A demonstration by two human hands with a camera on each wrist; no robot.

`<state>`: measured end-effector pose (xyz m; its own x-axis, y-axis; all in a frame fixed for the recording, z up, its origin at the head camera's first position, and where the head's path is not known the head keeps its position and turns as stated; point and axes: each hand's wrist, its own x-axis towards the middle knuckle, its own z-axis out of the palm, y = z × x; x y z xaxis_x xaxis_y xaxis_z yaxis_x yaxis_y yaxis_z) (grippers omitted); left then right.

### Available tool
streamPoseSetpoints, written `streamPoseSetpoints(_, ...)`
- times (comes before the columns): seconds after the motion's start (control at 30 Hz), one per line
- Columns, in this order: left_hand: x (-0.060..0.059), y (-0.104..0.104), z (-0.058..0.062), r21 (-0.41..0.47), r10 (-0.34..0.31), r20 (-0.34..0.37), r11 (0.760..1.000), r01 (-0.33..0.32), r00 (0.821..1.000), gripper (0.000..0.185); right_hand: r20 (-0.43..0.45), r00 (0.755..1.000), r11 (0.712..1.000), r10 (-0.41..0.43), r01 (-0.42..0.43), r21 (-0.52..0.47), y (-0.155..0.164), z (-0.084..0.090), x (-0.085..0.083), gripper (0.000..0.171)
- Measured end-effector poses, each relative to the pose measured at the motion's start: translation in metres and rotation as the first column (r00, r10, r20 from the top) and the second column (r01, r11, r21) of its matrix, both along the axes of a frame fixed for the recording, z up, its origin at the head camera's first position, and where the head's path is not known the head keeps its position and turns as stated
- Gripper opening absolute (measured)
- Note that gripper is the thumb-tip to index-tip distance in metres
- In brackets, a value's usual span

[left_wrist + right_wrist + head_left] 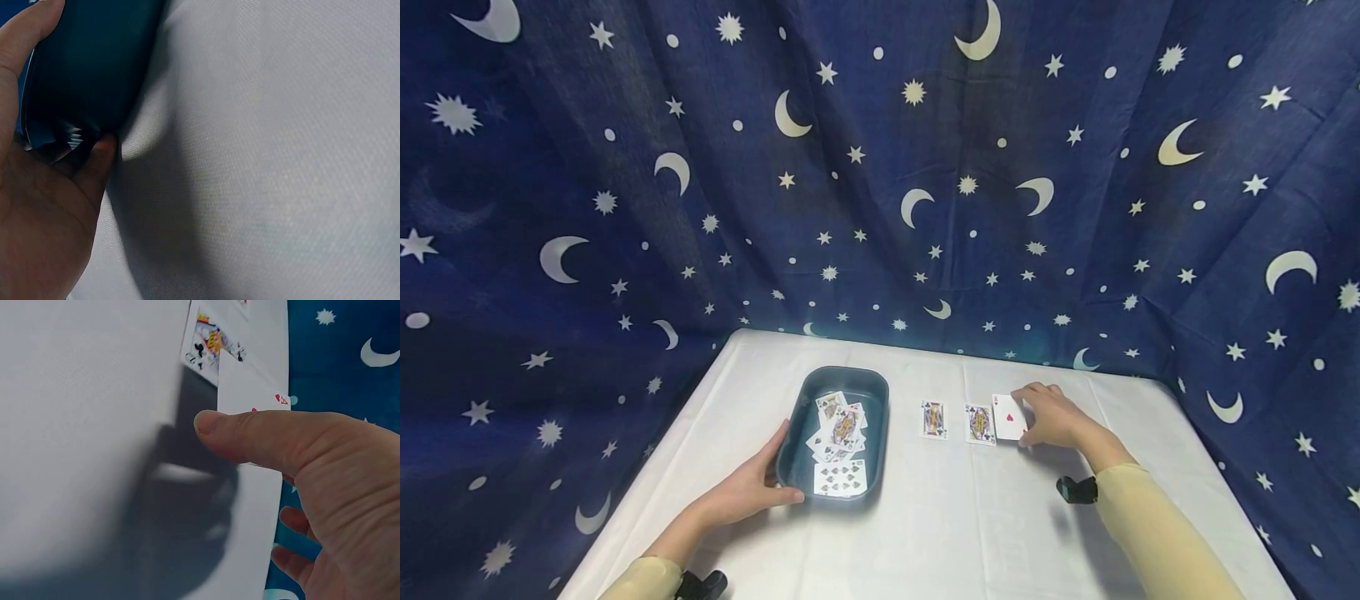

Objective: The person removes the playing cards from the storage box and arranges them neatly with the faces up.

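the left hand (747, 492) cups the near corner of the dark tray (880, 392), many cards (841, 439) left inside. farther off, the right hand (1054, 417) pinches the ace of hearts (1006, 415) (third in the tabletop (940, 533) row).

The desk (970, 525) is covered by a white cloth with a fine, even weave, matt and smooth apart from a few soft creases. The tray (802, 417) looks like dark teal plastic, smooth with a dull sheen on its outer wall. The playing cards (839, 433) in it and the ace of hearts (1006, 415) look like thin coated paper, slightly glossy. The backdrop (880, 167) is dark blue matt fabric, wrinkled, printed with pale moons and stars.
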<state>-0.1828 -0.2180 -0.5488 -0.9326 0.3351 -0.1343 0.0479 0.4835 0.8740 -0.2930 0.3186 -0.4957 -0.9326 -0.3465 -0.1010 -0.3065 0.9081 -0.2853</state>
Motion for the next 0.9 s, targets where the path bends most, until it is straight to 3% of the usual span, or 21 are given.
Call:
streamPoseSetpoints(0.63,0.001,0.002,0.004,-0.017,-0.007,-0.009,1.0,0.007,1.0,0.125,0.149,0.981,0.992,-0.124,0.121,0.024,0.023,-0.021,0.005,0.092)
streamPoseSetpoints(0.9,0.003,0.002,0.005,-0.007,-0.012,-0.023,1.0,0.012,1.0,0.124,0.198,0.967,0.987,-0.162,0.158,0.033,0.024,-0.02,0.006,0.09)
